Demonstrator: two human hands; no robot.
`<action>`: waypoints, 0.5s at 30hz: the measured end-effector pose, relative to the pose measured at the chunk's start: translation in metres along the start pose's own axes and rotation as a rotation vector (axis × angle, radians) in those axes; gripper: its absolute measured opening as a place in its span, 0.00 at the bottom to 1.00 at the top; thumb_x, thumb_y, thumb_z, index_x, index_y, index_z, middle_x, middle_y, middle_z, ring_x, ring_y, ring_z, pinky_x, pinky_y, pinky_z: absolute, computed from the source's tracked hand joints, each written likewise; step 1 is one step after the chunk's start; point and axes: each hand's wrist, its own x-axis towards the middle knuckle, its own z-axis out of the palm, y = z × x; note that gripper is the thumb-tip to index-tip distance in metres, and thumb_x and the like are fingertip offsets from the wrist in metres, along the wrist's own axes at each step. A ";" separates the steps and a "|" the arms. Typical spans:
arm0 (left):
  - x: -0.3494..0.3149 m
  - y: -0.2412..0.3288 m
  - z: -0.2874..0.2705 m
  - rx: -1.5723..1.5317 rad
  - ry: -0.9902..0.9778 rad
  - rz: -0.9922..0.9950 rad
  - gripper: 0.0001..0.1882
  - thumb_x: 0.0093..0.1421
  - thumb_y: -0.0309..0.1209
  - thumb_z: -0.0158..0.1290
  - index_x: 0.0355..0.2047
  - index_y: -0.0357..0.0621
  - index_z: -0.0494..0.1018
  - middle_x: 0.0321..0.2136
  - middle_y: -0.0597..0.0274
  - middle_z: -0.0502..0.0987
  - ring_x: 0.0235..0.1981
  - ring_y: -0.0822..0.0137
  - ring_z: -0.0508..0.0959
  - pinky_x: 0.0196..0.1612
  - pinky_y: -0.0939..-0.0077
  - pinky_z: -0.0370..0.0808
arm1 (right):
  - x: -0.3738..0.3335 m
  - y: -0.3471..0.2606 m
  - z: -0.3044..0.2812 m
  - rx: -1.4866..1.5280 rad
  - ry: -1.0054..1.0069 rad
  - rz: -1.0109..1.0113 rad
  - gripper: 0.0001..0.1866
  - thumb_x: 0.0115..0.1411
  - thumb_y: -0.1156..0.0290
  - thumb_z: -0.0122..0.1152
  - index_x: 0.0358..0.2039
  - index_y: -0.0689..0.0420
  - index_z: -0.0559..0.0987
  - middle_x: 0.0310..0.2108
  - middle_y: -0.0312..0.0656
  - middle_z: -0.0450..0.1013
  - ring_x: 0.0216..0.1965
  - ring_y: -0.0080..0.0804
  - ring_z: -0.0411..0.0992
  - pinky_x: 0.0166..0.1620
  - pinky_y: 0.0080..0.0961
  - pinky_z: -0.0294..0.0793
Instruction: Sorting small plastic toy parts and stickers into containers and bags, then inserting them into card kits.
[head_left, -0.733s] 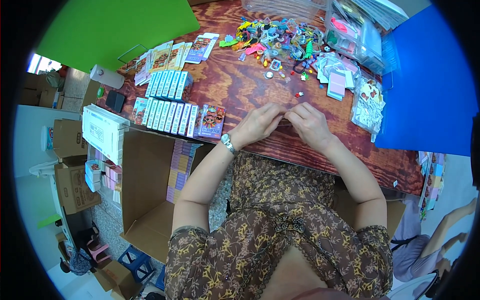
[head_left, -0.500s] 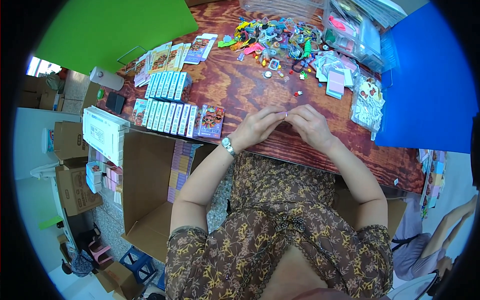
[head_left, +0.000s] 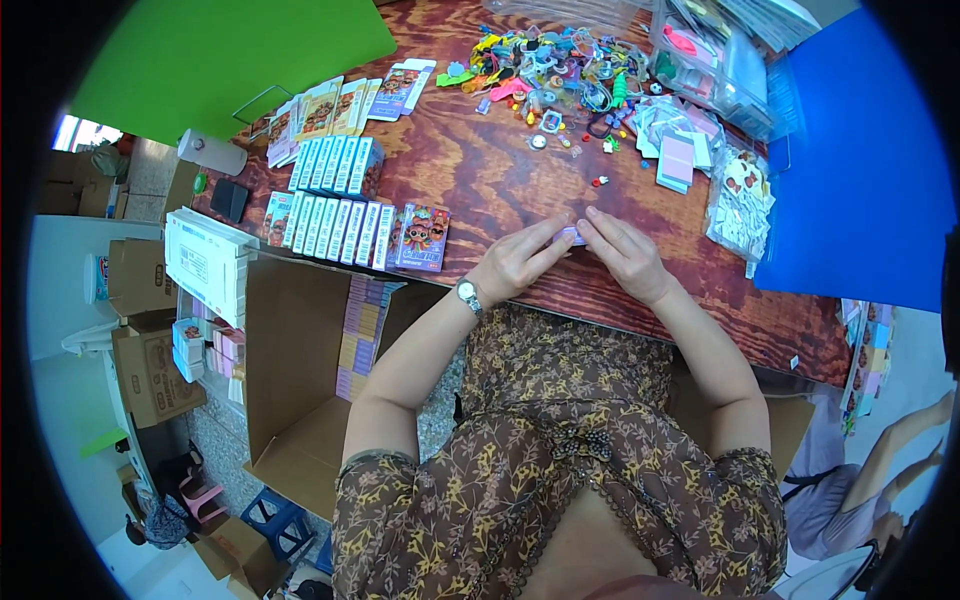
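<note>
My left hand [head_left: 512,262] and my right hand [head_left: 626,258] meet over the near part of the table. Between their fingertips is a small purple piece [head_left: 571,237], flat-looking and mostly covered, so its kind cannot be made out. Both hands have their fingers pressed together around it. Left of my left hand stands a purple printed box [head_left: 424,238], at the end of a row of upright boxes [head_left: 335,232]. Just beyond my hands lies a tiny red and white figure [head_left: 600,181].
A heap of small colourful toys and trinkets [head_left: 560,70] covers the far middle of the wooden table [head_left: 460,150]. Cards [head_left: 676,160] and a clear bag of white pieces [head_left: 740,205] lie right. Flattened cartons [head_left: 320,105] lie left. An open cardboard box [head_left: 290,370] stands below the edge.
My fingers have straightened and lie flatter, showing more of the purple piece between them. My right hand has turned slightly, and the view has shifted a little.
</note>
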 end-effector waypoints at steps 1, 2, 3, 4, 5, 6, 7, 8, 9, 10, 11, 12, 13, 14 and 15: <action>-0.002 0.000 0.001 0.003 -0.001 -0.002 0.21 0.55 0.24 0.64 0.50 0.40 0.76 0.51 0.44 0.77 0.42 0.52 0.84 0.38 0.67 0.85 | 0.001 0.001 -0.001 0.003 0.001 -0.002 0.21 0.59 0.74 0.59 0.54 0.56 0.79 0.54 0.48 0.75 0.51 0.43 0.77 0.53 0.35 0.80; -0.005 0.002 0.004 0.004 0.020 -0.014 0.20 0.56 0.23 0.63 0.49 0.40 0.76 0.50 0.45 0.78 0.43 0.52 0.83 0.40 0.67 0.84 | 0.002 0.001 -0.003 0.006 -0.027 -0.045 0.21 0.59 0.74 0.61 0.54 0.57 0.79 0.55 0.48 0.75 0.51 0.43 0.77 0.53 0.35 0.80; -0.008 0.004 0.006 0.007 0.040 -0.027 0.18 0.56 0.22 0.62 0.48 0.39 0.76 0.50 0.46 0.78 0.44 0.52 0.83 0.41 0.67 0.84 | 0.003 0.001 -0.004 0.010 -0.053 -0.090 0.22 0.58 0.74 0.63 0.55 0.57 0.79 0.55 0.48 0.75 0.51 0.43 0.78 0.52 0.35 0.80; -0.009 0.009 0.011 0.020 0.039 -0.035 0.18 0.56 0.22 0.62 0.48 0.39 0.76 0.50 0.46 0.78 0.44 0.52 0.83 0.41 0.67 0.84 | 0.000 0.001 -0.005 0.021 -0.050 -0.100 0.22 0.58 0.74 0.63 0.55 0.57 0.79 0.55 0.48 0.75 0.51 0.43 0.78 0.52 0.35 0.80; -0.007 0.012 0.017 -0.061 0.073 -0.126 0.17 0.57 0.21 0.61 0.47 0.39 0.76 0.48 0.47 0.78 0.45 0.52 0.82 0.42 0.66 0.83 | -0.002 0.002 -0.004 0.096 -0.061 -0.011 0.22 0.58 0.75 0.64 0.55 0.58 0.79 0.55 0.49 0.74 0.51 0.44 0.77 0.52 0.35 0.80; -0.005 0.015 0.018 -0.136 0.110 -0.220 0.15 0.58 0.21 0.60 0.47 0.39 0.76 0.46 0.49 0.78 0.45 0.52 0.81 0.42 0.65 0.82 | 0.000 0.000 -0.001 0.178 -0.075 0.074 0.23 0.58 0.76 0.65 0.55 0.58 0.78 0.56 0.50 0.73 0.50 0.44 0.77 0.51 0.34 0.80; -0.003 0.016 0.017 -0.106 0.111 -0.230 0.15 0.58 0.21 0.60 0.47 0.39 0.76 0.46 0.49 0.78 0.45 0.52 0.81 0.42 0.65 0.82 | 0.003 -0.002 0.002 0.199 -0.067 0.052 0.23 0.58 0.76 0.65 0.55 0.58 0.78 0.56 0.50 0.73 0.50 0.44 0.77 0.51 0.34 0.80; 0.003 0.019 0.014 -0.151 0.143 -0.286 0.15 0.58 0.20 0.59 0.46 0.39 0.76 0.44 0.49 0.78 0.43 0.52 0.81 0.43 0.65 0.80 | 0.009 -0.005 0.001 0.277 -0.076 0.178 0.23 0.59 0.77 0.63 0.57 0.57 0.77 0.56 0.50 0.73 0.53 0.45 0.76 0.52 0.33 0.79; 0.008 0.023 0.009 -0.204 0.175 -0.340 0.14 0.58 0.19 0.59 0.45 0.39 0.76 0.42 0.50 0.78 0.42 0.52 0.81 0.43 0.65 0.79 | 0.012 -0.009 -0.001 0.351 -0.091 0.312 0.24 0.60 0.78 0.62 0.58 0.57 0.76 0.56 0.50 0.73 0.55 0.45 0.74 0.53 0.31 0.79; 0.012 0.025 0.002 -0.190 0.187 -0.407 0.13 0.58 0.19 0.57 0.45 0.38 0.76 0.42 0.49 0.77 0.41 0.50 0.79 0.42 0.62 0.77 | 0.017 -0.016 0.004 0.496 -0.121 0.491 0.23 0.63 0.78 0.60 0.60 0.57 0.74 0.57 0.51 0.72 0.56 0.45 0.73 0.53 0.32 0.77; 0.013 0.025 -0.008 -0.176 0.187 -0.412 0.13 0.58 0.19 0.57 0.45 0.38 0.76 0.42 0.49 0.77 0.41 0.50 0.79 0.42 0.62 0.77 | 0.021 -0.022 0.009 0.508 -0.121 0.481 0.23 0.63 0.78 0.60 0.60 0.57 0.74 0.57 0.51 0.72 0.56 0.45 0.73 0.53 0.32 0.77; 0.012 0.023 -0.020 -0.004 0.130 -0.452 0.14 0.58 0.19 0.56 0.45 0.38 0.76 0.42 0.49 0.77 0.41 0.49 0.78 0.43 0.60 0.77 | 0.024 -0.028 0.016 0.581 -0.143 0.560 0.23 0.63 0.77 0.61 0.60 0.57 0.74 0.57 0.51 0.72 0.56 0.43 0.74 0.53 0.31 0.77; 0.010 0.021 -0.032 0.168 0.071 -0.490 0.14 0.57 0.19 0.55 0.46 0.37 0.75 0.42 0.48 0.77 0.41 0.47 0.77 0.44 0.57 0.76 | 0.028 -0.032 0.023 0.654 -0.167 0.639 0.24 0.63 0.77 0.61 0.60 0.58 0.74 0.56 0.50 0.72 0.56 0.41 0.74 0.52 0.31 0.77; 0.008 0.021 -0.046 0.210 0.002 -0.562 0.17 0.57 0.21 0.54 0.48 0.36 0.74 0.42 0.47 0.76 0.40 0.45 0.76 0.45 0.55 0.74 | 0.033 -0.035 0.031 0.522 -0.177 0.468 0.24 0.63 0.76 0.62 0.61 0.58 0.73 0.57 0.49 0.71 0.54 0.39 0.75 0.51 0.28 0.77; 0.001 0.017 -0.052 0.226 0.003 -0.569 0.17 0.57 0.21 0.54 0.48 0.36 0.74 0.42 0.47 0.76 0.40 0.45 0.76 0.45 0.55 0.74 | 0.039 -0.044 0.037 0.652 -0.314 0.619 0.26 0.64 0.75 0.62 0.63 0.57 0.71 0.56 0.48 0.72 0.48 0.34 0.77 0.49 0.26 0.76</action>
